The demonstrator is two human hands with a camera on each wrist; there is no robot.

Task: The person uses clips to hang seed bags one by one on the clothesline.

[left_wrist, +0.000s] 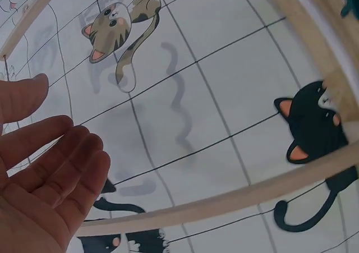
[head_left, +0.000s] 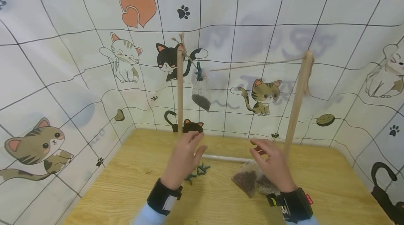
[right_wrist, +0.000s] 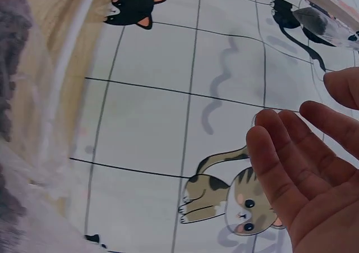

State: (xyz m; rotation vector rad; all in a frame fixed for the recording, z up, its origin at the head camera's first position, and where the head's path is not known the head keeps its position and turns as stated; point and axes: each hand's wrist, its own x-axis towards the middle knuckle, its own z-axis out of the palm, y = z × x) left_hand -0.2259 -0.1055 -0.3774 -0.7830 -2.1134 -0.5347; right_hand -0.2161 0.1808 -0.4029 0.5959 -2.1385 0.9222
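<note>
A small clear bag with dark contents [head_left: 201, 101] hangs from the string [head_left: 258, 65] by a green clip [head_left: 199, 71], near the left post. My left hand [head_left: 186, 154] is raised in front of that post, its fingers relaxed and holding nothing. Below it on the table lie several loose green clips [head_left: 202, 169]. The right hand [head_left: 272, 160], also holding nothing, hovers above a bag of brown bits [head_left: 246, 182] and a second bag [head_left: 266, 184] that it partly hides. In both wrist views the palms and fingers are loosely extended.
The string runs between a left wooden post [head_left: 180, 91] and a right wooden post [head_left: 298, 102]. A white rod [head_left: 225, 157] lies low between them on the wooden table [head_left: 126, 190]. A cat-print sheet [head_left: 221, 7] surrounds the table's back and sides.
</note>
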